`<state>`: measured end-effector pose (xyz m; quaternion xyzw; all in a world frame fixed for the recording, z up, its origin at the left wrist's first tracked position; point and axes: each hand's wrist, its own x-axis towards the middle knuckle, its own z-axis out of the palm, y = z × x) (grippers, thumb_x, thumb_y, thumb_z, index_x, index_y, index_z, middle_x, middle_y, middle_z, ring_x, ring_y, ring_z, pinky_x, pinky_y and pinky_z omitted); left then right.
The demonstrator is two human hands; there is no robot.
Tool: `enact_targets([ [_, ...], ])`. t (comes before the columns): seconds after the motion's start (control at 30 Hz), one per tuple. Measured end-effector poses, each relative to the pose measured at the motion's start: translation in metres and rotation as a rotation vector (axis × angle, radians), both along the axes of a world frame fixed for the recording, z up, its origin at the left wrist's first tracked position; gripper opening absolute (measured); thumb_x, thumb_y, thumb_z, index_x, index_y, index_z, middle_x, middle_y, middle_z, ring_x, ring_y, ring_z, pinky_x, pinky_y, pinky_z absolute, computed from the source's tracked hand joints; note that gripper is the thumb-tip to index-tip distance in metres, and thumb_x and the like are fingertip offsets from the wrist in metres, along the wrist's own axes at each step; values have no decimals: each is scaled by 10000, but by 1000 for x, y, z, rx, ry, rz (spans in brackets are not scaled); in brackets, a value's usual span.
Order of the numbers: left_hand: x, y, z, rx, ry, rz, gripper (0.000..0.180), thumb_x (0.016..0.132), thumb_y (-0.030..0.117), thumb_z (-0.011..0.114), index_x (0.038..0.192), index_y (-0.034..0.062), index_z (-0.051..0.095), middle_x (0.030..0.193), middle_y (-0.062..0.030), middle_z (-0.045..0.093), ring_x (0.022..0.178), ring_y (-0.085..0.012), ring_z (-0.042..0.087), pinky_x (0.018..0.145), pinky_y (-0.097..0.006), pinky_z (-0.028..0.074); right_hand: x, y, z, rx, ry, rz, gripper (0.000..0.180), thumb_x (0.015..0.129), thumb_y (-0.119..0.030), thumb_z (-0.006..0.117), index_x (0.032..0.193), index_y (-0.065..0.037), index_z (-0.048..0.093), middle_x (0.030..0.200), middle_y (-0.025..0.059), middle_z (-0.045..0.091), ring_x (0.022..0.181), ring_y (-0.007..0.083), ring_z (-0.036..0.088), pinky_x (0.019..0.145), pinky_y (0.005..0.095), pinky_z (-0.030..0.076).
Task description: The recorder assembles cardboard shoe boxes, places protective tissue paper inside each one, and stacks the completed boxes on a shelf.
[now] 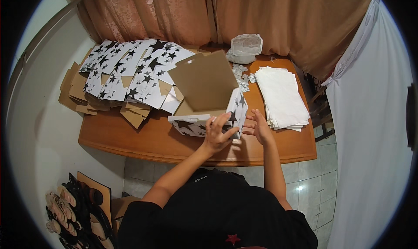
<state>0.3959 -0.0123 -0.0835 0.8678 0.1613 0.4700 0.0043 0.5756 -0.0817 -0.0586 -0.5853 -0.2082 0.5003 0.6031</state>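
Observation:
A cardboard box (pixel 201 92), white with black stars outside and plain brown inside, stands on the table with its lid raised at the back. At its front right corner my left hand (pixel 217 133) is closed on the front wall, fingers bent over the top edge and thumb low toward the corner. My right hand (pixel 260 128) is just beside the right wall, palm toward it and fingers apart, holding nothing. Whether those fingertips touch the wall, I cannot tell. Inside, the box's floor is only partly visible.
Flattened star-print boxes (pixel 130 70) overlap in a heap on the left of the wooden table (pixel 126 138). White paper sheets (pixel 283 99) are stacked at the right. Small packets (pixel 240 75) lie near a clear plastic bag (pixel 244 50) at the back. Shoes (pixel 65 207) hang lower left.

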Motion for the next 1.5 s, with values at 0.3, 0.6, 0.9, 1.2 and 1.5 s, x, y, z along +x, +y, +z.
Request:
enact_targets([
  [0.3, 29, -24, -46, 166, 282, -39, 367, 724, 286, 658, 1073, 242, 552, 1353, -74, 376, 1252, -239, 334, 1054, -420, 149, 10, 18, -48, -154, -205, 18, 706, 766, -473, 624, 1261, -19, 407, 1089, 131, 523, 911, 201, 537, 692, 281, 452],
  [0.6, -26, 14, -54, -409, 39, 433, 502, 780, 295, 605, 1199, 66, 452, 1315, -167, 356, 1251, -349, 247, 1009, -523, 156, 42, 17, -118, 58, -28, -49, 574, 816, -285, 622, 1249, 36, 425, 1165, 138, 532, 1080, 213, 499, 900, 311, 400],
  [0.9, -66, 61, -82, -879, -238, 278, 606, 803, 183, 617, 1316, 5, 348, 1250, -232, 448, 1148, -343, 445, 963, -386, 344, 58, 53, -105, -120, -539, -118, 673, 807, -312, 612, 1298, 65, 347, 1256, 206, 474, 1199, 269, 419, 979, 358, 335],
  [1.2, -47, 53, -70, -1132, -447, 288, 599, 747, 99, 668, 1276, -9, 408, 1199, -201, 518, 1084, -274, 514, 908, -340, 396, 72, 114, -96, 365, -12, -416, 559, 923, -400, 409, 1249, 54, 389, 1014, 157, 570, 1078, 214, 482, 938, 313, 348],
  [1.5, -36, 52, -72, -994, -262, 560, 541, 747, 153, 667, 1215, -22, 460, 1178, -223, 512, 1066, -376, 502, 895, -400, 397, 59, 60, -101, 577, -296, -241, 601, 936, -455, 242, 792, 14, 590, 993, 148, 593, 1147, 279, 430, 1033, 380, 231],
])
